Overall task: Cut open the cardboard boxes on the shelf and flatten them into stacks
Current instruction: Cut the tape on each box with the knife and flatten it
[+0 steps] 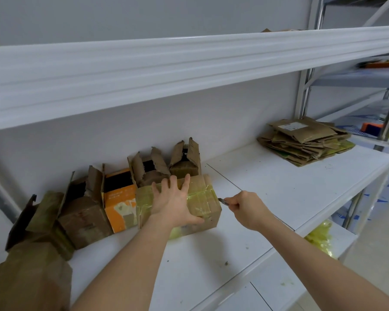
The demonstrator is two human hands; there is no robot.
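Our left hand (174,202) presses flat on the taped box (177,205) near the shelf's (279,187) front edge, while our right hand (248,208) grips the cutter (222,200) at its right end. The cardboard looks light and crushable, the tape slick, so we judge bracing its top best.

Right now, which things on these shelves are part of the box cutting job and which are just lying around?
Part of the job:
taped box under the left hand
cutter gripped by the right hand
opened boxes behind and to its left
flattened stack

Just lying about:
orange block on the far shelving
yellow scraps on the lower shelf
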